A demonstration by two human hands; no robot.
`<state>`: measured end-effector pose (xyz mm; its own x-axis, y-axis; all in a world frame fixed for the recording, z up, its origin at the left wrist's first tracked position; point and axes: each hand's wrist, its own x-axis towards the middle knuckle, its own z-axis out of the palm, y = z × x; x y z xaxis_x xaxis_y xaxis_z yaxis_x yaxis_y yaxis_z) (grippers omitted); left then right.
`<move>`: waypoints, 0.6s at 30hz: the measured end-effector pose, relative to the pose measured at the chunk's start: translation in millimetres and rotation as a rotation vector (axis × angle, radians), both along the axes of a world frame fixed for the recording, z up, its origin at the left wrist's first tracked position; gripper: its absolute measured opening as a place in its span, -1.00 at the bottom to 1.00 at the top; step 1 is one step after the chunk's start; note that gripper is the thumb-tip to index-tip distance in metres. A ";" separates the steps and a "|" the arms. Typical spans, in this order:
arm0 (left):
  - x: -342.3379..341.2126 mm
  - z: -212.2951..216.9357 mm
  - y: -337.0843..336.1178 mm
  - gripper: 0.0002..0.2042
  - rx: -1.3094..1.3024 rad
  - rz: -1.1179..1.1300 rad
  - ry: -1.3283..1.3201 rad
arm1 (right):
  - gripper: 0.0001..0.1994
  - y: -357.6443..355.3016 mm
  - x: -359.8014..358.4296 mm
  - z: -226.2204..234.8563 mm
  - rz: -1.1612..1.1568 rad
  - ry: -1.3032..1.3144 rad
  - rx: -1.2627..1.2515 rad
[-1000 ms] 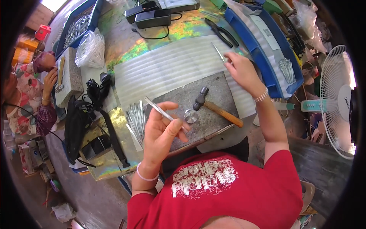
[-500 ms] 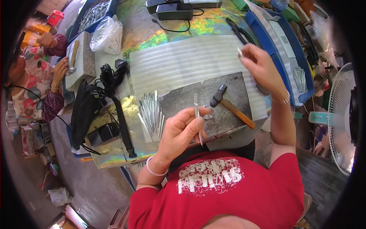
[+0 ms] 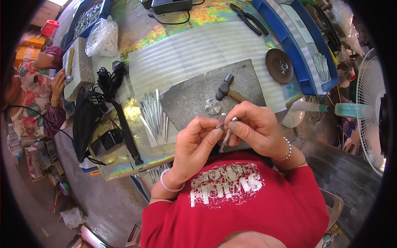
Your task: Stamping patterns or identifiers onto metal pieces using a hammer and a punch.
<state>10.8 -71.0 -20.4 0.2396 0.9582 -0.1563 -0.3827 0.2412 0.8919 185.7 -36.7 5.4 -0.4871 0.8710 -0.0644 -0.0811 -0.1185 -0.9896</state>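
Observation:
In front of my chest, my two hands meet at the near edge of a dark stone slab. My left hand is closed, pinching a slim metal strip between thumb and fingers. Close beside it, my right hand is also closed, with a tiny shiny bit at its fingertips too small to name. A pale narrow piece slants down between the hands; which one holds it I cannot tell. On the slab lie a round clear disc and a hammer, its wooden handle partly behind my right hand.
Many metal strips lie left of the slab. A brown dish holds small metal pieces, near pliers and a blue tray. A black bag lies left; a fan stands right. Another person's hand is far left.
My right hand has come back from beside the dish to my left hand, uncovering the dish. My left hand still holds the strip. The whole view has shifted slightly.

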 end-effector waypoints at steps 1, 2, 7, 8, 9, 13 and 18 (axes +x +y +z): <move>-1.8 -1.4 -1.0 -0.87 0.009 -0.015 -0.001 | -0.91 -0.7 -1.8 -0.6 -0.024 -0.019 0.152; -2.9 -1.9 -1.7 -0.91 0.017 -0.031 -0.003 | -0.94 -0.7 -3.2 2.6 -0.071 -0.100 0.236; -2.6 -5.6 -3.6 -0.93 0.109 -0.049 0.079 | -0.92 -5.1 -2.4 0.8 -0.092 -0.180 0.408; -2.5 -7.0 -3.9 -0.93 0.137 -0.053 0.092 | -0.91 -7.9 -2.6 0.7 -0.108 -0.159 0.333; -1.8 -6.4 -4.2 -0.93 0.136 -0.055 0.090 | -0.91 -8.6 -2.0 1.1 -0.109 -0.161 0.331; -3.5 -5.1 -3.6 -0.93 0.212 -0.074 0.225 | -0.87 -8.9 -1.5 3.5 -0.112 -0.243 0.376; -3.8 -2.3 -1.1 -0.93 0.249 -0.090 0.173 | -0.86 -10.5 -2.0 -2.7 -0.144 -0.191 0.420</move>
<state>7.0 -72.1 -22.7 0.3152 0.9484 0.0350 -0.2069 0.0326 0.9778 183.7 -47.1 2.7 -0.3735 0.8985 0.2306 0.1204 0.2934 -0.9484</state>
